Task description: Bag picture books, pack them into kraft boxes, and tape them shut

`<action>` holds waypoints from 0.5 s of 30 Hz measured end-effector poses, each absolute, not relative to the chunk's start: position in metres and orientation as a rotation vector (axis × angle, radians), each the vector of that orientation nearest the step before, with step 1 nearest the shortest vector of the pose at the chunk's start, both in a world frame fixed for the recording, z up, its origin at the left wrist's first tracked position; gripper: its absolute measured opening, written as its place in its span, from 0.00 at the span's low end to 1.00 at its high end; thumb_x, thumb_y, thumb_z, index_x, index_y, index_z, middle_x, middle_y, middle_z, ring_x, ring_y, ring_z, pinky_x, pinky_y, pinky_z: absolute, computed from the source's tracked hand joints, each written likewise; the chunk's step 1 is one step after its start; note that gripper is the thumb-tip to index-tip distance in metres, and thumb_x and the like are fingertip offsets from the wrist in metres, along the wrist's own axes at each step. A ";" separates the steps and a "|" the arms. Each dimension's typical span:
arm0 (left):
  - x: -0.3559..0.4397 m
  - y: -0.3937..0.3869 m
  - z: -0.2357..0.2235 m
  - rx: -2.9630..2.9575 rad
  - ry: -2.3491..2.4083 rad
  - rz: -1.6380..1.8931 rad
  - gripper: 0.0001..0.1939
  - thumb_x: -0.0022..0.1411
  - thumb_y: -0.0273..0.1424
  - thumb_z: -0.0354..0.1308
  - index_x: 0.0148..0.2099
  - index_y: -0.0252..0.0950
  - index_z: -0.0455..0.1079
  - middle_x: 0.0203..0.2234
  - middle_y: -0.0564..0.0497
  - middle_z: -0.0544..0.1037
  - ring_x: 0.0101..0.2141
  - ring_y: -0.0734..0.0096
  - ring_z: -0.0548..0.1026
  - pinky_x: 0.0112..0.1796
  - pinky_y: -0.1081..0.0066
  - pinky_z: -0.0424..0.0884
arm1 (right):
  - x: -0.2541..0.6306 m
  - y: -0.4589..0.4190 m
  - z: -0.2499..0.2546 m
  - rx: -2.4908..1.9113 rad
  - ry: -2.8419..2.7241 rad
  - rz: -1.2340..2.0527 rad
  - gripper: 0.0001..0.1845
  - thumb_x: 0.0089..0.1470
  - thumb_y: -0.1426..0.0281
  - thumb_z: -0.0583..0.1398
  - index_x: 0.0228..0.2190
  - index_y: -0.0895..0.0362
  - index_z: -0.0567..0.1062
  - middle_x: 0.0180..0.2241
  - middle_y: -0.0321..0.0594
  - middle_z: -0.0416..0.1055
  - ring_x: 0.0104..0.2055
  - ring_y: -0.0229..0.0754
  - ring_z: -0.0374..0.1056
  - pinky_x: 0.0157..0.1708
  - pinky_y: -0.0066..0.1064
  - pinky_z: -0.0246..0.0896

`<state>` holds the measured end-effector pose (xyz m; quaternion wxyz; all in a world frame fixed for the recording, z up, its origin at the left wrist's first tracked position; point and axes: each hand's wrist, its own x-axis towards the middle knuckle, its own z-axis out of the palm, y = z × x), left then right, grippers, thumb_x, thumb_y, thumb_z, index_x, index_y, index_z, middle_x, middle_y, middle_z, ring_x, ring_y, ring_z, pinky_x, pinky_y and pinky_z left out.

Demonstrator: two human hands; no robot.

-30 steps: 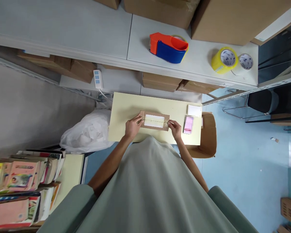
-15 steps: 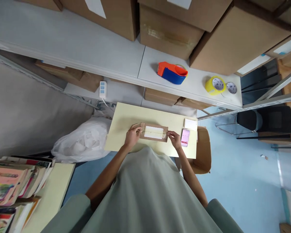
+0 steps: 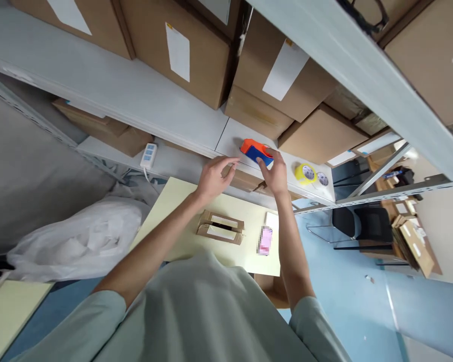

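Note:
My right hand (image 3: 275, 173) reaches up to the grey shelf (image 3: 136, 108) and wraps its fingers round the orange and blue tape dispenser (image 3: 254, 151). Just left of the dispenser hovers my left hand (image 3: 213, 177), fingers stretched out and apart, holding nothing. Below both hands a brown cardboard parcel (image 3: 221, 227) with a white label lies on the pale yellow table (image 3: 173, 216), its flaps standing slightly apart.
A yellow tape roll (image 3: 305, 173) and a smaller roll (image 3: 322, 178) sit right of the dispenser. Cardboard boxes (image 3: 196, 60) fill the shelf. A pink item (image 3: 265, 240) and white pad lie on the table's right. White plastic bag (image 3: 75, 241) at left, black chair (image 3: 357, 226) at right.
Both hands let go of the parcel and rose to the shelf; the right one closed on the tape dispenser. The view tilted upward, and the parcel's flaps sprang open.

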<state>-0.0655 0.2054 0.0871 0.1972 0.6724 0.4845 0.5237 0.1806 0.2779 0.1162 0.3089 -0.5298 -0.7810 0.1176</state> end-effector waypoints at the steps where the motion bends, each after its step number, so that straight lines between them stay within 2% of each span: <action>1: -0.066 0.207 0.094 1.884 1.353 1.483 0.15 0.79 0.34 0.54 0.60 0.42 0.79 0.50 0.49 0.87 0.54 0.59 0.84 0.61 0.56 0.78 | 0.180 0.293 0.111 -1.443 -2.096 0.285 0.30 0.73 0.49 0.59 0.66 0.53 0.70 0.68 0.55 0.71 0.72 0.64 0.66 0.73 0.63 0.61; 8: -0.080 0.187 0.095 1.826 1.292 1.608 0.12 0.79 0.33 0.57 0.55 0.43 0.81 0.46 0.50 0.87 0.50 0.61 0.85 0.57 0.58 0.80 | 0.171 0.339 0.078 -1.776 -2.096 0.185 0.27 0.68 0.54 0.66 0.58 0.58 0.70 0.57 0.63 0.79 0.66 0.68 0.73 0.72 0.68 0.57; 12: -0.091 0.169 0.081 1.786 1.226 1.721 0.09 0.79 0.32 0.59 0.54 0.43 0.80 0.44 0.52 0.88 0.46 0.64 0.86 0.53 0.62 0.82 | 0.160 0.330 0.085 -1.971 -2.166 0.095 0.26 0.72 0.56 0.65 0.58 0.62 0.68 0.53 0.65 0.81 0.61 0.65 0.77 0.70 0.58 0.61; 15: -0.101 0.157 0.072 1.784 1.178 1.794 0.09 0.79 0.30 0.58 0.55 0.42 0.79 0.44 0.52 0.89 0.44 0.67 0.87 0.48 0.66 0.82 | 0.156 0.314 0.094 -2.013 -2.234 0.055 0.26 0.75 0.57 0.64 0.58 0.66 0.67 0.50 0.65 0.82 0.57 0.63 0.80 0.63 0.53 0.67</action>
